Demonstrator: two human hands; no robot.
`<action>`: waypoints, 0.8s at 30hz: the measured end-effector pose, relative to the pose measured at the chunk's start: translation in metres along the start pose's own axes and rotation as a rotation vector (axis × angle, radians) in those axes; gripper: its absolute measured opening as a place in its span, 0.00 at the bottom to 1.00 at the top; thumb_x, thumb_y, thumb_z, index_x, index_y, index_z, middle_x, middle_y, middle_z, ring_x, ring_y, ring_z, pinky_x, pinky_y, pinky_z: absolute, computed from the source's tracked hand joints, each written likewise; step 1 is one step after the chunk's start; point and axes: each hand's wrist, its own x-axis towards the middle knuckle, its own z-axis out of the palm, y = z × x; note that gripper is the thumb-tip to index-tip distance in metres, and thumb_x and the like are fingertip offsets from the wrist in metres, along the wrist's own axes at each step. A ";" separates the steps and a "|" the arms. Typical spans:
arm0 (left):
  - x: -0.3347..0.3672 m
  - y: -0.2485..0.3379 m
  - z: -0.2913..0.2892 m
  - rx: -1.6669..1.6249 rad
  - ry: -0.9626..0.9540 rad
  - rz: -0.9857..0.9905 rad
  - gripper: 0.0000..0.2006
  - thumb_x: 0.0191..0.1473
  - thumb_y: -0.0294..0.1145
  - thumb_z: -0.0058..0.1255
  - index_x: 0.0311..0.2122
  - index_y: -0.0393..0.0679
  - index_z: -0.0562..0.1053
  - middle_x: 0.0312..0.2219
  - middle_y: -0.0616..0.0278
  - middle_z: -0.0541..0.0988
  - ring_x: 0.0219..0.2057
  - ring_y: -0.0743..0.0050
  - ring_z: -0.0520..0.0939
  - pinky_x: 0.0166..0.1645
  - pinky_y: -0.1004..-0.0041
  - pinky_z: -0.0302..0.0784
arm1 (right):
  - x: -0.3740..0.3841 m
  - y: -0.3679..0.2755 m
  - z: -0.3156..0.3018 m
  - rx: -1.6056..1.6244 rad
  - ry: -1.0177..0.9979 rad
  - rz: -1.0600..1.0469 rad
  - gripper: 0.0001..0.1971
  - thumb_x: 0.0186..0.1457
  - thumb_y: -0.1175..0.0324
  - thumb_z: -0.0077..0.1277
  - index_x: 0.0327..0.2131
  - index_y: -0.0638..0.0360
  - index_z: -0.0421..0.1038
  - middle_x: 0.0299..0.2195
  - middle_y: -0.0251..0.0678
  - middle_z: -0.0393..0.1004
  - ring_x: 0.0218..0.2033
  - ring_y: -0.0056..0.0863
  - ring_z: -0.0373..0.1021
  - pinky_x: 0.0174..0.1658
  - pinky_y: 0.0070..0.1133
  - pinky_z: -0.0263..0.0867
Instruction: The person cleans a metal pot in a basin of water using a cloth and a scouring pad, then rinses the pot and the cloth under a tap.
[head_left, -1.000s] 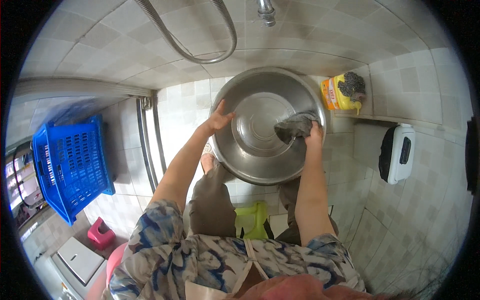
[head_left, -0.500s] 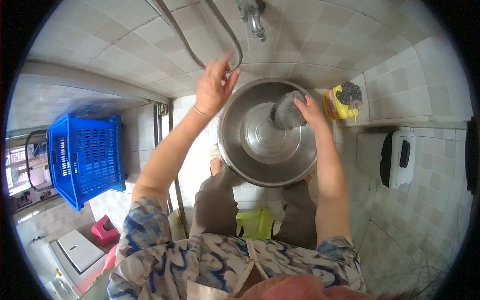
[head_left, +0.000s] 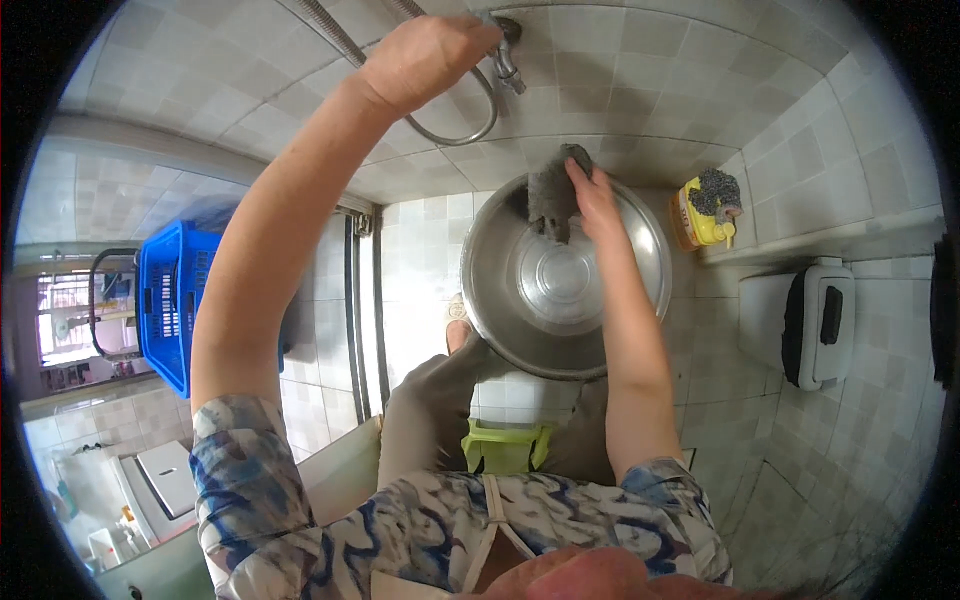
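My left hand [head_left: 430,62] reaches up to the metal tap [head_left: 509,72] on the tiled wall, its fingers closed at the tap's handle, which they mostly hide. In my right hand [head_left: 598,204] is a wet-looking grey cloth [head_left: 550,198], gripped at its upper end so that the rest hangs down. The cloth is over the far part of a large round metal basin [head_left: 500,318], below the tap. The basin's shiny bottom shows, and it stands on the floor in front of my feet.
Right of the basin is a yellow bottle [head_left: 690,222] with a grey scouring pad [head_left: 718,190] on it. A white lidded bin [head_left: 822,325] stands farther right. A blue plastic basket [head_left: 170,310] is at left. A metal hose [head_left: 462,140] loops beside the tap. A green stool [head_left: 507,447] lies between my legs.
My left hand has moved up from beside the hose to the tap and closed there. My right hand has lifted the grey cloth toward the basin's far rim, and the cloth now hangs down.
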 end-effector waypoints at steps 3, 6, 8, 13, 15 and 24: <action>0.000 0.003 0.008 -0.049 0.060 -0.027 0.11 0.45 0.24 0.44 0.37 0.44 0.71 0.26 0.59 0.75 0.27 0.57 0.78 0.29 0.65 0.75 | -0.001 0.001 0.013 -0.040 0.053 -0.090 0.19 0.55 0.62 0.48 0.44 0.67 0.67 0.38 0.36 0.71 0.40 0.24 0.64 0.46 0.22 0.59; -0.004 0.001 0.015 -0.096 0.090 -0.098 0.12 0.47 0.26 0.50 0.40 0.45 0.71 0.27 0.57 0.76 0.26 0.54 0.77 0.30 0.65 0.74 | 0.001 0.004 0.015 0.074 0.042 -0.030 0.19 0.54 0.61 0.50 0.44 0.66 0.67 0.39 0.35 0.71 0.39 0.23 0.64 0.46 0.20 0.59; 0.000 0.002 0.015 -0.099 0.105 -0.097 0.13 0.47 0.26 0.50 0.41 0.46 0.71 0.26 0.58 0.77 0.26 0.54 0.77 0.30 0.65 0.74 | 0.008 0.008 0.013 0.046 0.039 -0.031 0.18 0.54 0.62 0.50 0.45 0.64 0.66 0.40 0.34 0.71 0.40 0.22 0.65 0.46 0.20 0.60; 0.007 0.015 -0.008 -0.108 -0.074 -0.139 0.06 0.45 0.24 0.47 0.31 0.38 0.70 0.24 0.50 0.76 0.29 0.54 0.79 0.31 0.66 0.75 | 0.006 0.011 0.017 0.039 0.060 0.037 0.17 0.54 0.64 0.51 0.45 0.62 0.66 0.40 0.32 0.71 0.39 0.21 0.66 0.45 0.19 0.61; 0.006 0.019 -0.007 -0.169 0.022 -0.203 0.04 0.46 0.25 0.44 0.29 0.37 0.69 0.22 0.50 0.75 0.28 0.52 0.78 0.30 0.63 0.75 | 0.006 0.012 0.018 0.053 0.068 0.073 0.18 0.52 0.66 0.53 0.45 0.62 0.66 0.39 0.32 0.71 0.39 0.21 0.66 0.44 0.19 0.61; 0.006 0.033 0.012 -0.093 0.084 -0.408 0.09 0.49 0.27 0.45 0.37 0.37 0.70 0.25 0.49 0.76 0.27 0.54 0.79 0.31 0.62 0.74 | 0.013 0.037 0.002 -0.053 0.041 -0.066 0.22 0.43 0.81 0.49 0.46 0.65 0.64 0.39 0.34 0.70 0.40 0.24 0.66 0.47 0.21 0.60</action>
